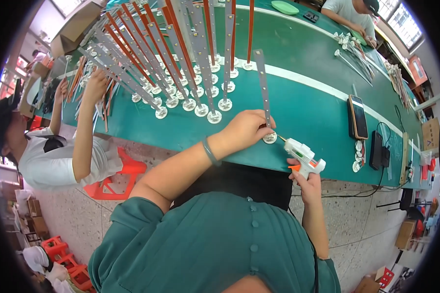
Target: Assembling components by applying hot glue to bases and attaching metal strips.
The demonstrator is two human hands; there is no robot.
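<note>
My left hand (243, 128) is closed round the lower end of a narrow grey LED strip (263, 83), which stands nearly upright. The strip's foot meets a small round white base (270, 138) near the table's front edge. In my right hand (308, 185) I grip a white hot glue gun (302, 152) with an orange trigger. Its nozzle tip points at the base from the right, very close to it; whether they touch I cannot tell. To the left stand several similar LED strips (228, 49), grey and orange-red, on round white bases (214, 116).
A phone (358, 117), a black box (378, 154) with a cable and small white parts (358, 156) lie right on the green table (308, 115). A co-worker (58, 151) works at the left, another (352, 17) across. A red stool (127, 171) stands at the left.
</note>
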